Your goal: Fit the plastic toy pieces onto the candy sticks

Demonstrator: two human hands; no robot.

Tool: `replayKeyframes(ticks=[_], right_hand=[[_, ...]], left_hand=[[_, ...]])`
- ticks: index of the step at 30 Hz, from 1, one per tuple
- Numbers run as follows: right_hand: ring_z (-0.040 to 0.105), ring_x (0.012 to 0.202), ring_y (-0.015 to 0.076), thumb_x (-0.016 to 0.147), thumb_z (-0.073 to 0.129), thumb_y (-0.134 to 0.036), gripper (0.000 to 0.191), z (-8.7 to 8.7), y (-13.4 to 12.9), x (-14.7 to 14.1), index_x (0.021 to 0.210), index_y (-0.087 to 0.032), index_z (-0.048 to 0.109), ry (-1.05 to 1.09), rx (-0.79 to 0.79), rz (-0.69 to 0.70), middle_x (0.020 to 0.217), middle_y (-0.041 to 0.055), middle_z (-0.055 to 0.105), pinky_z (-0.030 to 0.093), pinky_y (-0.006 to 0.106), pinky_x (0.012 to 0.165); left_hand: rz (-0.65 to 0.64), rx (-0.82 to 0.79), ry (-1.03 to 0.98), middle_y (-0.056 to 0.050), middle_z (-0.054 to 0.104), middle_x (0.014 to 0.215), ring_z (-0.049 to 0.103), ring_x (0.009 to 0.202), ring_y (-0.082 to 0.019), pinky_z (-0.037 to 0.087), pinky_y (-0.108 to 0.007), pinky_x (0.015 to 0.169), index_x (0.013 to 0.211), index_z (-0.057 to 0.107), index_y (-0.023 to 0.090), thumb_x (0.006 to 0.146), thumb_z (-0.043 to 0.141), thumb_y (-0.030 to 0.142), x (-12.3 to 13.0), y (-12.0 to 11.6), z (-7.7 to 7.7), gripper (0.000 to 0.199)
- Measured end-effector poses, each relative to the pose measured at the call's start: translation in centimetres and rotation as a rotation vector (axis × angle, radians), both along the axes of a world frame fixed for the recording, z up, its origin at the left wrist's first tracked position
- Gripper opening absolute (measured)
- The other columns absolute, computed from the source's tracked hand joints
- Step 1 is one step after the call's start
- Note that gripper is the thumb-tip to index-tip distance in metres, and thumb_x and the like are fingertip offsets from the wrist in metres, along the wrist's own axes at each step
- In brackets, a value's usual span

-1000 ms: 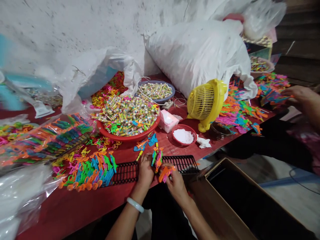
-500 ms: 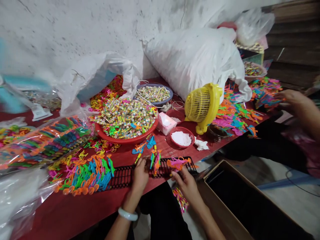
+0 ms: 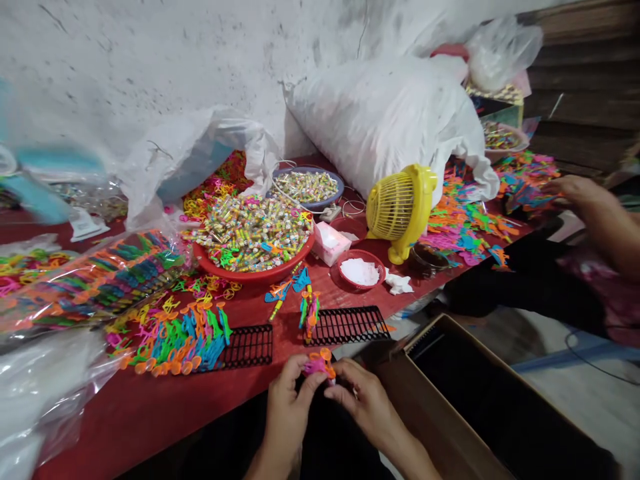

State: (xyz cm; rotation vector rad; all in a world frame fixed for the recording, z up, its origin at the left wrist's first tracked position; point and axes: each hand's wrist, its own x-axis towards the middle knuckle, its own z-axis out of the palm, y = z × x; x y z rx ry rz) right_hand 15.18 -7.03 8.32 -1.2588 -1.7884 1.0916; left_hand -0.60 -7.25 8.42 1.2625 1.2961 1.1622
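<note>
Left hand (image 3: 290, 397) pinches a pink-and-orange plastic piece (image 3: 319, 364) between thumb and fingers, just off the near edge of the worktop (image 3: 150, 420); right hand (image 3: 369, 400) has curled fingers at the piece's orange side, whether actually pinching I cannot tell. Piece is glossy moulded plastic, with rounded orange disc-like bits on top, lower part hidden by the fingers. Beyond the hands, a black plastic grid rack (image 3: 353, 325) lies flat, open rectangular cells, a few bright pieces (image 3: 310, 310) standing at its left end. Second black rack (image 3: 250, 345) to the left, a dense row of orange, green and blue pieces (image 3: 187, 337) along it. Worktop surface red, smooth. Labels: small printed tubes, yellow and white, print too tiny to read. Containers: round red basin (image 3: 250, 274) heaped with those tubes (image 3: 257, 233), a few green and orange bits on top; blue-grey basin (image 3: 341, 192) behind, more tubes; small red basket (image 3: 350, 285) with white, papery-looking stuff in it; clear crinkly bag (image 3: 100, 280) at left, packed with rows of coloured pieces. Yellow fan (image 3: 400, 210) with ribbed cage stands beside a bulging, wrinkled white sack (image 3: 380, 120). Brown cardboard box (image 3: 423, 332) sits right of the knees, black inside, contents unclear.
</note>
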Motion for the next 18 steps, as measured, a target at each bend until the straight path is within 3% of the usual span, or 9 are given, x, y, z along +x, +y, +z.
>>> replayKeyframes(ticks=[5,10,15,18], right_hand=[[0.050,0.070,0.0145,0.084,0.057,-0.055,0.038,-0.6,0.0,-0.4,0.075,-0.019,0.059,0.097,-0.088,-0.065,0.072,-0.0008,0.055,0.038,0.024,0.064],[0.049,0.072,0.0140,0.090,0.051,-0.051,0.034,0.1,-0.1,-0.1,0.079,-0.019,0.058,0.170,-0.155,0.006,0.075,-0.0014,0.051,0.037,0.024,0.067],[0.048,0.071,0.0138,0.090,0.050,-0.051,0.035,0.8,-0.5,0.2,0.076,-0.020,0.060,0.150,-0.157,0.070,0.075,-0.0010,0.050,0.036,0.024,0.066],[0.047,0.069,0.0137,0.087,0.053,-0.055,0.039,0.6,-1.2,-0.1,0.073,-0.019,0.060,0.248,-0.191,0.047,0.072,-0.0008,0.050,0.036,0.024,0.065]], left_hand=[[-0.007,-0.092,-0.183,-0.003,0.069,0.083,0.064,0.080,-0.016,0.050,-0.026,0.075,0.088,0.060,0.018,0.080,0.065,0.034,0.1,0.7,0.2,0.018],[-0.063,-0.165,-0.296,-0.001,0.066,0.080,0.061,0.075,-0.014,0.048,-0.025,0.073,0.090,0.060,0.017,0.075,0.070,0.036,0.0,0.9,1.2,0.026],[-0.140,-0.230,-0.261,0.001,0.061,0.070,0.054,0.067,-0.012,0.045,-0.023,0.066,0.077,0.062,0.015,0.075,0.069,0.041,-0.3,0.8,2.3,0.027],[-0.168,-0.217,-0.207,0.002,0.057,0.065,0.051,0.063,-0.011,0.043,-0.022,0.062,0.073,0.061,0.015,0.075,0.068,0.043,-0.2,0.5,2.4,0.030]])
